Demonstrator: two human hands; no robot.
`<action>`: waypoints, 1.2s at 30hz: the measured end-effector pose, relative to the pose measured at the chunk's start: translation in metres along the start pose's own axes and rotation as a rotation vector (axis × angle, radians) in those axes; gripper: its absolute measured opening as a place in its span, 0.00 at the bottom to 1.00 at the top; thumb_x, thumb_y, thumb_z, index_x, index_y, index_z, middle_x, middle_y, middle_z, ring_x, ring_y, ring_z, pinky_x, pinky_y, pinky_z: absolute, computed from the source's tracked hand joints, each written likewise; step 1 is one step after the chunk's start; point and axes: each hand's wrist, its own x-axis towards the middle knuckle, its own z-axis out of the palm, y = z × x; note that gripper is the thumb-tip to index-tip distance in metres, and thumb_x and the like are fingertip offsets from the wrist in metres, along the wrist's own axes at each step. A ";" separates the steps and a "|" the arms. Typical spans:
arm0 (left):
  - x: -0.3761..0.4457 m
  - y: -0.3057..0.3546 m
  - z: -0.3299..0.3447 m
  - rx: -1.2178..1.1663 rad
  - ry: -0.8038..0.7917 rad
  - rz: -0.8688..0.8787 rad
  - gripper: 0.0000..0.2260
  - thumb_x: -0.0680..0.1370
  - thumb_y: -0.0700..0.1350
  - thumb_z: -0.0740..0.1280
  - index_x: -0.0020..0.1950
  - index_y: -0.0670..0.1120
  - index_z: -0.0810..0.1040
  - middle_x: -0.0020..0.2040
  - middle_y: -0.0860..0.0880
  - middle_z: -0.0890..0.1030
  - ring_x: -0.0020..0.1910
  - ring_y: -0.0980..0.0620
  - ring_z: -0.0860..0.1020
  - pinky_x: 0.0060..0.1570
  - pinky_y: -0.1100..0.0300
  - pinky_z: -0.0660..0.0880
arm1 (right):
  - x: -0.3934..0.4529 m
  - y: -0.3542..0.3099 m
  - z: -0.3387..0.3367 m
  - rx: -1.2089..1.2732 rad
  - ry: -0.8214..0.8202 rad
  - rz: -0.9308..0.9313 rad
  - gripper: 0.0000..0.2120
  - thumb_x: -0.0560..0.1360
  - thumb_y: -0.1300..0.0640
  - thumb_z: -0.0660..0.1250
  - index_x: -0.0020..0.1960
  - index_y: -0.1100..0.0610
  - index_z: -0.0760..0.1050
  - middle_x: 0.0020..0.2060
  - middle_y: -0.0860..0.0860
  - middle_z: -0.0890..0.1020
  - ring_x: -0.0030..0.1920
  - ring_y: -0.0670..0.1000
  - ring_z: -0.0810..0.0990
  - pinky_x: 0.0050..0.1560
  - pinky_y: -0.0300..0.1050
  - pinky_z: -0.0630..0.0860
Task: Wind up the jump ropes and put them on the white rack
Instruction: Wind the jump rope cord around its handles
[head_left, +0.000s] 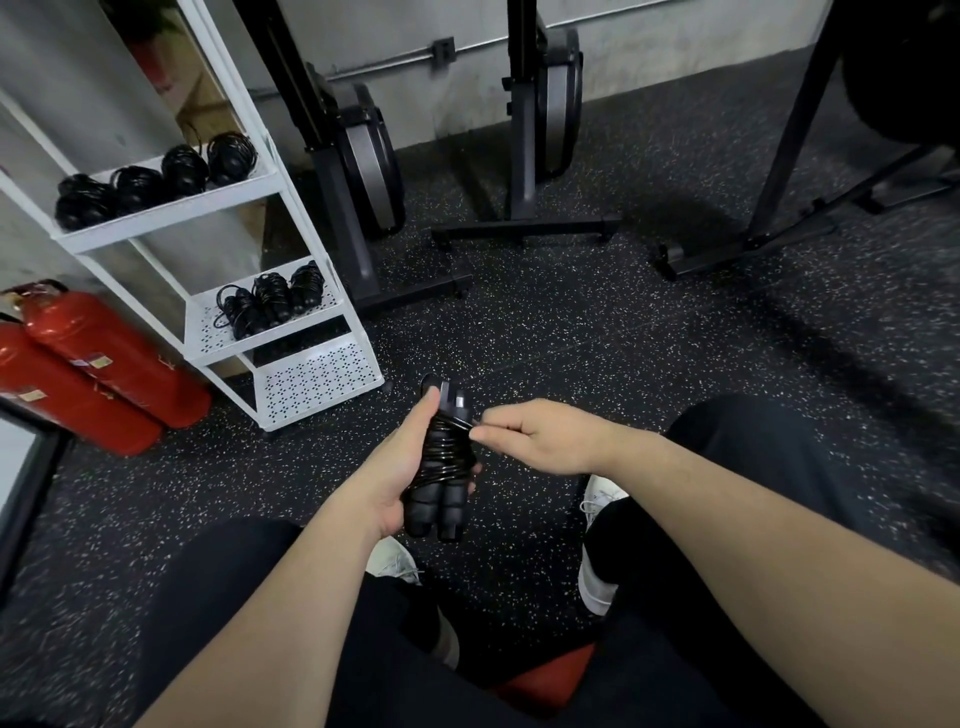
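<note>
Closest to us, our left hand (402, 480) grips the two handles of a jump rope (444, 470) held side by side, fingers curled around them. The cord is already wrapped many times around the handles. Our right hand (524, 439) pinches the last bit of cord just beside the bundle, near its top, so we judge this rope is almost wound and only the end must be tucked in.

Farther, to the left, stands the white rack (291, 236). Its upper shelf carries four wound ropes (150, 182) and the middle shelf three more (270, 304); the lowest shelf shows none. What remains for this rope, we think, is to place it on the rack. We see no loose ropes on the floor (571, 332).
</note>
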 end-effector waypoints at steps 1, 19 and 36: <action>-0.001 0.001 0.000 0.001 0.008 0.007 0.35 0.67 0.73 0.69 0.60 0.45 0.82 0.46 0.36 0.84 0.39 0.41 0.83 0.47 0.48 0.79 | 0.000 0.003 0.001 -0.010 0.028 0.002 0.18 0.84 0.42 0.58 0.37 0.48 0.68 0.29 0.43 0.73 0.30 0.41 0.70 0.37 0.42 0.70; -0.011 -0.002 0.010 0.567 0.519 0.584 0.30 0.74 0.60 0.75 0.72 0.68 0.65 0.57 0.69 0.75 0.60 0.58 0.76 0.61 0.59 0.70 | 0.002 0.007 0.015 0.671 -0.025 0.640 0.29 0.84 0.37 0.54 0.55 0.61 0.81 0.42 0.58 0.87 0.39 0.54 0.84 0.47 0.49 0.80; -0.014 -0.013 0.034 0.712 0.373 0.593 0.30 0.73 0.59 0.74 0.71 0.71 0.64 0.65 0.64 0.78 0.62 0.60 0.78 0.64 0.58 0.75 | 0.013 0.006 0.009 1.415 0.379 0.681 0.22 0.85 0.43 0.53 0.66 0.59 0.73 0.45 0.56 0.87 0.46 0.56 0.82 0.41 0.51 0.82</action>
